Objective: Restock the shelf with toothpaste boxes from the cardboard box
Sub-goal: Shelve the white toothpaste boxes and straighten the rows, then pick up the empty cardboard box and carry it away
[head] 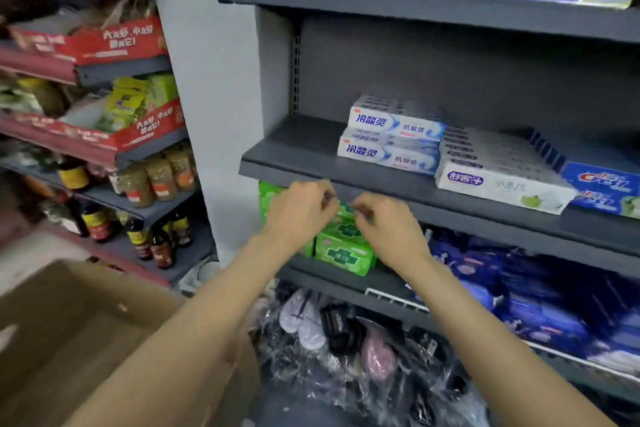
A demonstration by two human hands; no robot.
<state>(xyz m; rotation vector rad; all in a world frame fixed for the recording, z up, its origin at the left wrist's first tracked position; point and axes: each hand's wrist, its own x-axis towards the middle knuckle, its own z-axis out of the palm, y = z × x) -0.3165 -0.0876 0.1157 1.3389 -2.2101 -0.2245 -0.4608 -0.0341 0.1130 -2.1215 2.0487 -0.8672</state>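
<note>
Cardboard box (86, 333) lower left | hands (346, 218) before shelf (294, 163) | slippers (304, 319) below
</note>
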